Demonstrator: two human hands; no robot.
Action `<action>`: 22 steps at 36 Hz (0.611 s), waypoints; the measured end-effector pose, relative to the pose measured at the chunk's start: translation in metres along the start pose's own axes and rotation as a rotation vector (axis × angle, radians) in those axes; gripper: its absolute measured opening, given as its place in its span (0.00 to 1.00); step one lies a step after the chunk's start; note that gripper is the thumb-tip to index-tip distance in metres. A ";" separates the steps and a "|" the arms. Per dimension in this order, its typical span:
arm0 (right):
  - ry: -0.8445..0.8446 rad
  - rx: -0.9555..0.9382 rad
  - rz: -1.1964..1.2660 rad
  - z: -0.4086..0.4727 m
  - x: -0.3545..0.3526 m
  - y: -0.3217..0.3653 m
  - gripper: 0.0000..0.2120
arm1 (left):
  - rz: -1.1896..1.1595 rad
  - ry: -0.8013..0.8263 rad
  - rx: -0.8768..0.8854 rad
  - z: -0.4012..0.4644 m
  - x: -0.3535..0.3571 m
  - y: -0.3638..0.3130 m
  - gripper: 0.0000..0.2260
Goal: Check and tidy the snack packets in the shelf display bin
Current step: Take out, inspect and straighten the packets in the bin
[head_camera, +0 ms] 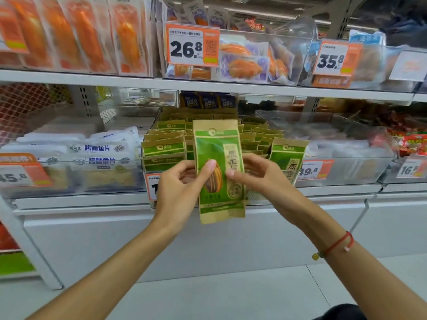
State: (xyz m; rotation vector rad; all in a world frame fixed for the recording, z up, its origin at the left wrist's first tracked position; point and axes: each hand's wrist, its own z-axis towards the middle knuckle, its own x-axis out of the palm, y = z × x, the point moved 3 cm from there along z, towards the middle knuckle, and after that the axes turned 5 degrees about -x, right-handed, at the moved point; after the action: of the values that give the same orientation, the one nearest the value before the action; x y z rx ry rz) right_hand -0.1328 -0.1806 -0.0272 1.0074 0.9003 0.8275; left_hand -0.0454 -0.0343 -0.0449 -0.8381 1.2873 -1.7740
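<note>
Both arms extended, left hand (182, 181) and right hand (258, 175) pinching.

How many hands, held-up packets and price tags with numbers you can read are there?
Hands: 2 (left hand, right hand)
Green packet held up: 1
Readable price tags: 5 (26.8, 35.8, 45.8, 49.8, 16.8)
Total: 8

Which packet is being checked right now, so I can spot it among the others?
Find the middle shelf's clear bin of green-and-tan packets. The held packet is upright in front, pinched by the left hand and right hand. It alone is out of the rows, its front fully visible.
</note>
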 end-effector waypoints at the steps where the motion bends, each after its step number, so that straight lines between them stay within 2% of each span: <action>1: 0.029 -0.002 0.011 -0.001 0.002 0.000 0.21 | -0.012 -0.031 0.013 0.001 -0.001 -0.001 0.09; 6: 0.003 -0.089 -0.018 -0.002 0.004 0.006 0.18 | -0.048 -0.081 0.054 0.001 -0.001 -0.003 0.04; 10: 0.065 -0.091 -0.068 -0.002 0.001 0.008 0.21 | -0.075 -0.082 0.039 -0.001 0.003 -0.002 0.02; 12: 0.042 -0.123 -0.105 -0.002 0.001 0.009 0.22 | -0.083 -0.083 0.028 -0.001 0.004 -0.002 0.03; 14: -0.018 -0.157 -0.161 -0.002 0.001 0.010 0.23 | -0.086 -0.092 0.017 -0.001 0.003 -0.002 0.05; 18: -0.133 -0.248 -0.379 -0.005 0.003 0.011 0.23 | -0.083 -0.142 0.003 0.001 0.001 -0.001 0.20; 22: -0.030 -0.230 -0.341 -0.009 0.007 0.013 0.21 | -0.046 -0.049 0.008 0.001 0.004 -0.001 0.22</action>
State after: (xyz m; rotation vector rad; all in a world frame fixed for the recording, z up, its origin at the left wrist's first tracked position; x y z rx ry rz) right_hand -0.1404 -0.1673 -0.0193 0.6414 0.8976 0.6081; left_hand -0.0470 -0.0377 -0.0434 -0.9080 1.2372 -1.7819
